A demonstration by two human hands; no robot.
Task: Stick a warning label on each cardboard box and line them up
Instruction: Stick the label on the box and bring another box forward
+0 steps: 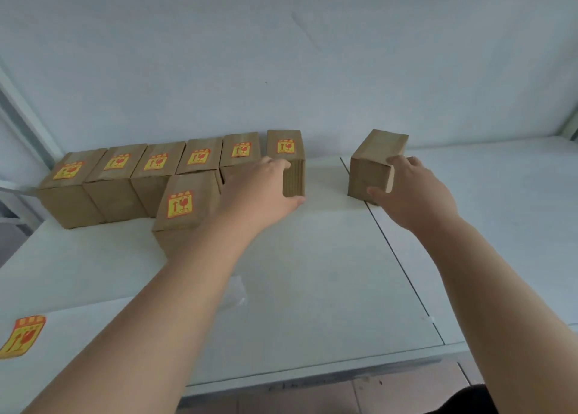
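**Both hands on boxes at the far edge**

A white table carries a far row of six brown cardboard boxes with yellow-red warning labels; a seventh labelled box stands just nearer. The left hand grips the row's rightmost box. The right hand grips an unlabelled brown box, well apart to the right. A loose yellow-red label lies near left.

White table – pale wall (bg)
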